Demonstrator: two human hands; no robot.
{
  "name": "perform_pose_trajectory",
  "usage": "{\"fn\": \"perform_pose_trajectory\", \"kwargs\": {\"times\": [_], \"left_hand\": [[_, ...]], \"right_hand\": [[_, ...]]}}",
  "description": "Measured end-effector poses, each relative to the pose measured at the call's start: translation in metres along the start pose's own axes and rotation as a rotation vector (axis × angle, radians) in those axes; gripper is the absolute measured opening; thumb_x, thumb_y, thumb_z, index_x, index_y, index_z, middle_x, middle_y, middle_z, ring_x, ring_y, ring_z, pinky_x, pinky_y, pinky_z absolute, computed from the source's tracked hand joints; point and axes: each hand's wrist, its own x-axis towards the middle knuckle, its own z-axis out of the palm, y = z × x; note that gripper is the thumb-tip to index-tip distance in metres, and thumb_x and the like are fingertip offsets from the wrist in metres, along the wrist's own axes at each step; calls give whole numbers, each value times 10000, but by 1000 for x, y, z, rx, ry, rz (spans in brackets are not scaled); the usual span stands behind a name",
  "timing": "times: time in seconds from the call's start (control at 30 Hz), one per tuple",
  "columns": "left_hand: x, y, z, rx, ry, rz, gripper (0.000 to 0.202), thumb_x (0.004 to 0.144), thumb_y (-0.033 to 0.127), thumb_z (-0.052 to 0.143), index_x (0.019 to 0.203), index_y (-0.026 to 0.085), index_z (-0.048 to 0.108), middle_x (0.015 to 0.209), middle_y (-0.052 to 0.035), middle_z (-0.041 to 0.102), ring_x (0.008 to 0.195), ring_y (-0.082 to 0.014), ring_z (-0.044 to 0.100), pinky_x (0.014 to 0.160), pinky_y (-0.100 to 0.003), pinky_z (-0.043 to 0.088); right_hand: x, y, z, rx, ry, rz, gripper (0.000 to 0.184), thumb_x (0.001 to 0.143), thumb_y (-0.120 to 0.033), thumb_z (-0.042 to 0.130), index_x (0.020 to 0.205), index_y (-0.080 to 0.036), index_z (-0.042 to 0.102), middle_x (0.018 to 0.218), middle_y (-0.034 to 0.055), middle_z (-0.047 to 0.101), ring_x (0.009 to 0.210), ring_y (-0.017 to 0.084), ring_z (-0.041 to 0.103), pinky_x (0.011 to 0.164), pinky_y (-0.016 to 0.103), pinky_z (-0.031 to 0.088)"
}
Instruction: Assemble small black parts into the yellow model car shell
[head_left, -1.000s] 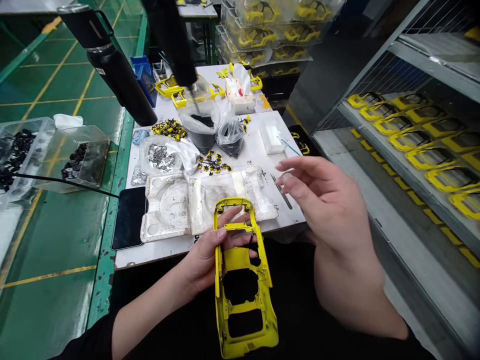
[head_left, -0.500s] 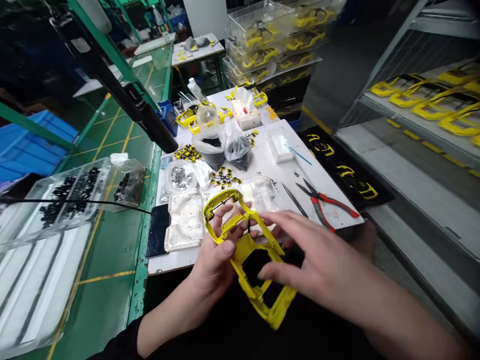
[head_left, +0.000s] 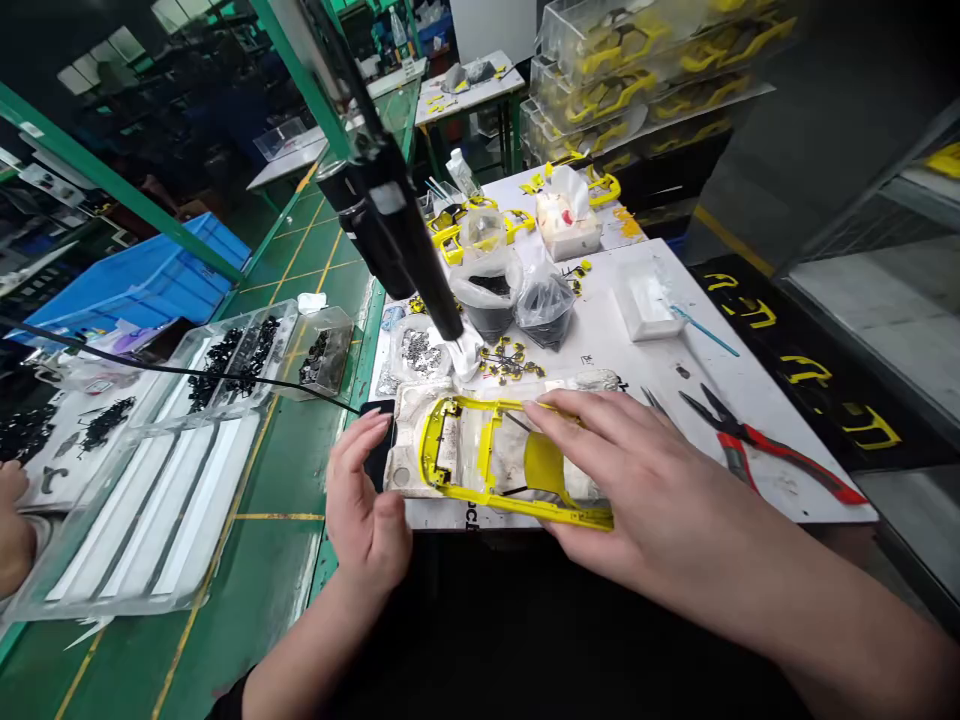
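A yellow plastic frame [head_left: 480, 455] lies flat on a white moulded fixture [head_left: 409, 445] at the near edge of the white table [head_left: 660, 360]. My right hand [head_left: 637, 490] rests on the frame's right half, fingers spread flat over it. My left hand [head_left: 364, 495] hovers at the fixture's left end, fingers apart and holding nothing, next to a black phone [head_left: 379, 455]. A black hanging tool [head_left: 397, 235] points down just behind the fixture.
Red-handled pliers [head_left: 765, 450] and tweezers lie right of the frame. Bags of dark parts [head_left: 517, 290], small yellow-black clips [head_left: 510, 360] and a white box [head_left: 645, 305] sit behind. Clear bins of black parts [head_left: 225, 360] stand left. Another person's hand [head_left: 15, 530] shows at far left.
The yellow frame went from my left hand's grip down onto the white fixture. My left hand let go and moved left. My right hand now presses on the frame.
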Motion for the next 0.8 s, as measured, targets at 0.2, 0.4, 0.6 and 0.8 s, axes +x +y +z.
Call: {"fn": "perform_pose_trajectory", "kwargs": {"times": [0.2, 0.4, 0.6, 0.8], "left_hand": [[-33, -26, -5, 58, -92, -313, 550, 1147, 600, 560, 1591, 275, 587, 1545, -159, 650, 1456, -345, 625, 1294, -522, 444], [-31, -21, 15, 140, -80, -232, 473, 1160, 555, 514, 1546, 302, 620, 1457, -133, 679, 1373, -344, 628, 1231, -517, 456], [-23, -24, 19, 196, -116, -145, 492, 1031, 346, 762, 1500, 297, 622, 1361, -112, 689, 1292, -335, 636, 1183, -525, 499], [-22, -25, 17, 232, -137, -50, 504, 979, 304, 804, 1465, 299, 671, 1374, -119, 666, 1282, -346, 643, 1159, -557, 532]], "right_hand": [[19, 23, 17, -46, -131, -44, 835, 901, -236, 764, 1705, -181, 546, 1716, 183, 584, 1582, 440, 543, 1259, 681, 548], [37, 30, 25, -56, -239, -52, 831, 890, -226, 768, 1689, -128, 558, 1713, 202, 588, 1586, 433, 547, 1268, 672, 549], [44, 32, 29, -43, -293, -53, 811, 891, -181, 727, 1681, -106, 558, 1707, 207, 593, 1590, 417, 549, 1280, 654, 549], [42, 38, 35, 13, -318, -7, 884, 917, -197, 756, 1748, -224, 457, 1763, 152, 534, 1642, 395, 492, 1318, 655, 515]]}}
